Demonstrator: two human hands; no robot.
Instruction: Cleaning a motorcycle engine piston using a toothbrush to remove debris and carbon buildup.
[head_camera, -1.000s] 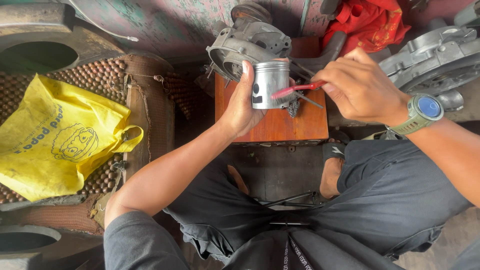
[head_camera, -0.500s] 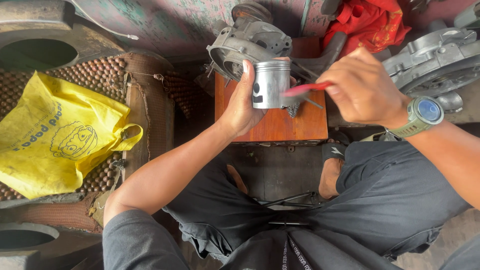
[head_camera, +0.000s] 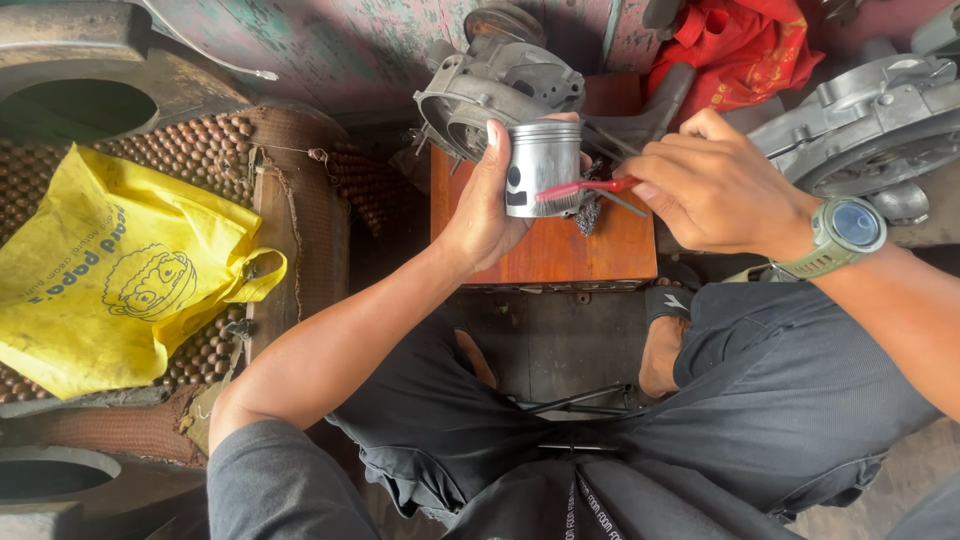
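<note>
Head view: left hand (head_camera: 478, 215) is clamped around 1 silver piston (head_camera: 541, 168), held upright above the small wooden desk (head_camera: 560, 250) — thumb up its left side. Right hand (head_camera: 712, 188), a watch (head_camera: 848, 228) at its wrist, is closed on a red-handled brush (head_camera: 582, 188) whose bristle end touches the piston's side. Behind the piston sits a grey engine casing (head_camera: 490, 85); a yellow bag (head_camera: 110, 268) lies well apart at left.

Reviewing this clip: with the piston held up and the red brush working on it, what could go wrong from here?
The left hand grips the piston in the air above the wooden block; a slip could drop it onto the block. The right hand pinches the red brush near its end, so it may twist or flick grime toward the dark trousers.
</note>
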